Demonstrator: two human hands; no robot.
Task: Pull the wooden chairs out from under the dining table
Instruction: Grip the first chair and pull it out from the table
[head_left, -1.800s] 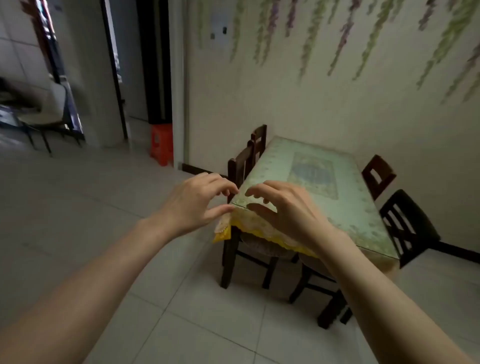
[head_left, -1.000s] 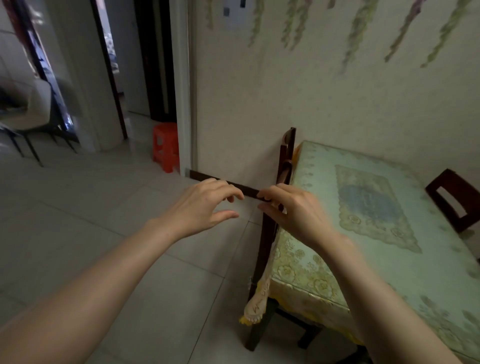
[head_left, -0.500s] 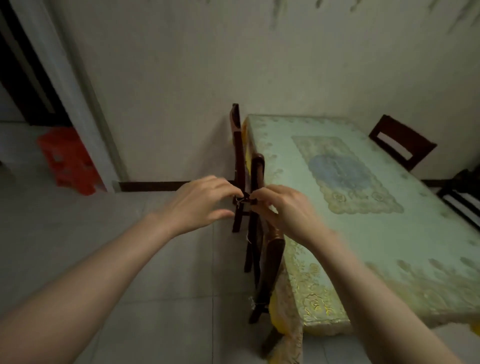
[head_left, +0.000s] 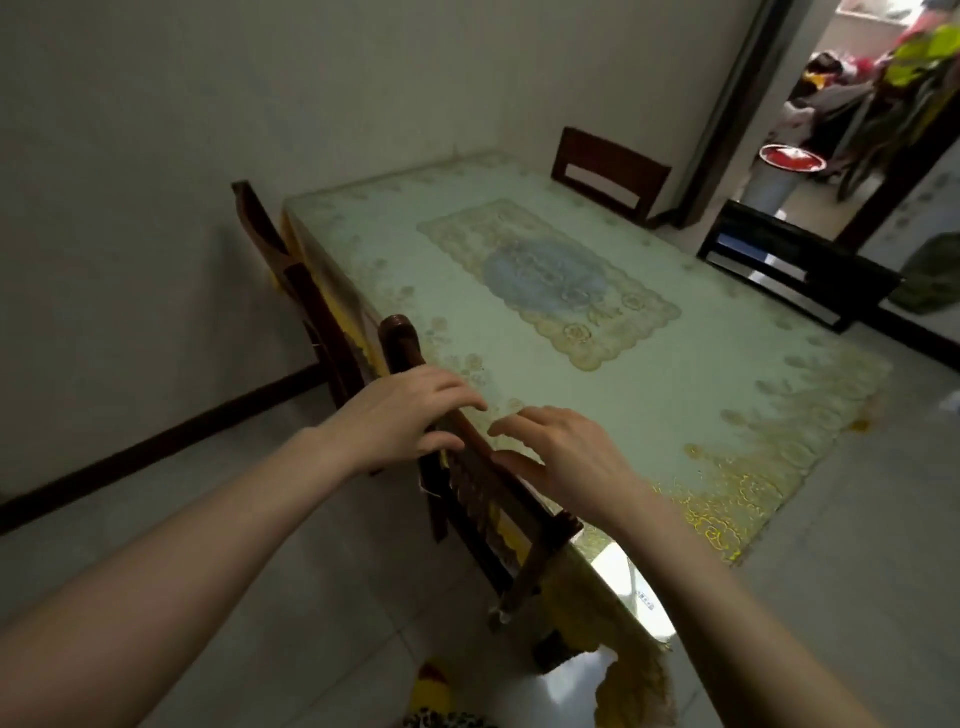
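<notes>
The dining table (head_left: 701, 415) wears a green and yellow patterned cloth. A dark wooden chair (head_left: 498, 499) is tucked against its near left side, top rail running diagonally. My left hand (head_left: 400, 415) lies over that rail, fingers draped across it and thumb beneath. My right hand (head_left: 566, 457) hovers just right of the rail with fingers apart, thumb touching it. A second wooden chair (head_left: 291, 270) stands farther along the same side, by the wall. A third wooden chair (head_left: 608, 171) is at the far end. A black chair (head_left: 795, 265) sits on the right side.
A plain wall with a dark baseboard (head_left: 156, 447) runs close along the left. A doorway at top right shows a bucket with a red lid (head_left: 779, 176) and clutter. Something yellow (head_left: 431, 691) lies on the tiled floor below the near chair.
I have stepped around to the table's left side and look down its length. Both hands have come onto the near chair's top rail; the left has closed over it.
</notes>
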